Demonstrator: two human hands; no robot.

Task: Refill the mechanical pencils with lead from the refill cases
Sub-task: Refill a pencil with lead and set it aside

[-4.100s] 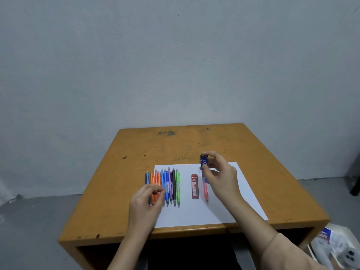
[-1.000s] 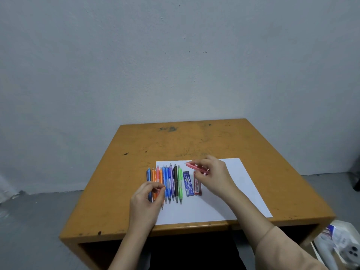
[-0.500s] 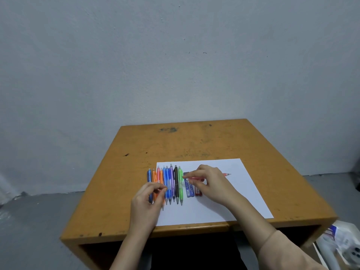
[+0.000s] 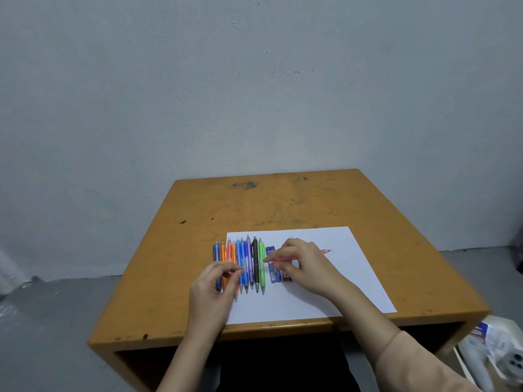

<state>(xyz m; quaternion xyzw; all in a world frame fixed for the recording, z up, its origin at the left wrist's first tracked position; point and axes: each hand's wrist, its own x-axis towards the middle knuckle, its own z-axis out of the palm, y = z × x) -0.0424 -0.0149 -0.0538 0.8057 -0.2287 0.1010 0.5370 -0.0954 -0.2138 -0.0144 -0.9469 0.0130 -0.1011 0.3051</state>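
Several coloured mechanical pencils [image 4: 249,261] lie side by side at the left edge of a white paper sheet [image 4: 351,278] on the orange table [image 4: 283,205]. A blue refill case [image 4: 271,256] and a red refill case [image 4: 286,277] lie just right of the green pencil [image 4: 261,264]. My right hand [image 4: 300,264] pinches a pink pencil [image 4: 322,252] held crosswise above the cases, its tip pointing right. My left hand [image 4: 215,287] rests over the orange and blue pencils with fingertips pinched together; what it holds is too small to tell.
The table stands against a grey wall. A white box [image 4: 498,355] with packaging sits on the floor at the lower right. The table's front edge [image 4: 254,332] is close to my forearms.
My right hand laid the blue refill case beside the red one, picked up the pink pencil and turned it crosswise. The left hand has barely moved.
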